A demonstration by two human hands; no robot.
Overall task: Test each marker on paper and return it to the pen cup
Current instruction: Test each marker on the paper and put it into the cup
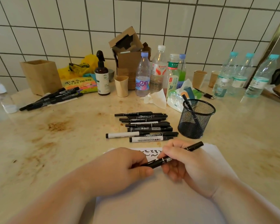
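Spreading across the whole lower view is a stained, pale stone counter point(58, 143) set against a white tiled wall point(55, 29). On it, nearest the person, lies a white sheet of paper point(152, 199) with a few black squiggles point(149, 152) at its far edge. Behind, along the wall, stand a torn cardboard box point(128, 50), a wooden box point(41, 76), a cluster of plastic bottles point(158, 70) and a dark spray bottle point(101, 73). A black mesh pen cup point(196, 118) sits to the right of centre with one marker leaning inside it, just beside a loose row of markers point(144, 126) lying on the counter; a second bunch of markers point(52, 98) lies well apart at the left. Over the paper, the left hand point(120, 165) has its fingers and thumb curled round the near end of a black marker point(173, 156), while the right hand point(189, 164) pinches the same marker around its middle, the far end sticking out up and to the right.
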